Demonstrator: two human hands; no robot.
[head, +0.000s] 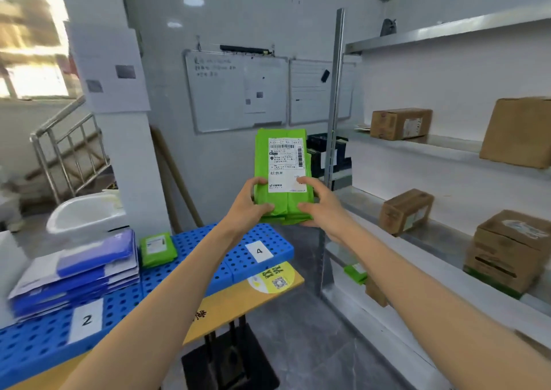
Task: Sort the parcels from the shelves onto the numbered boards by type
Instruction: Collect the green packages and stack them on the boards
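I hold a green plastic parcel (283, 166) with a white shipping label upright in front of me, above the far end of the blue board marked 4 (262, 251). My left hand (249, 201) grips its lower left edge and my right hand (320, 203) grips its lower right edge. Another green parcel (157, 249) lies on board 4 at its left end. A stack of blue and white flat mailers (80, 273) sits on the blue board marked 2 (44, 339).
Metal shelves (447, 148) on the right carry several brown cardboard boxes (401, 122), and a small green parcel (356, 273) lies on a low shelf. A white sink (86, 213) and stair railing stand at left. Whiteboards hang on the back wall.
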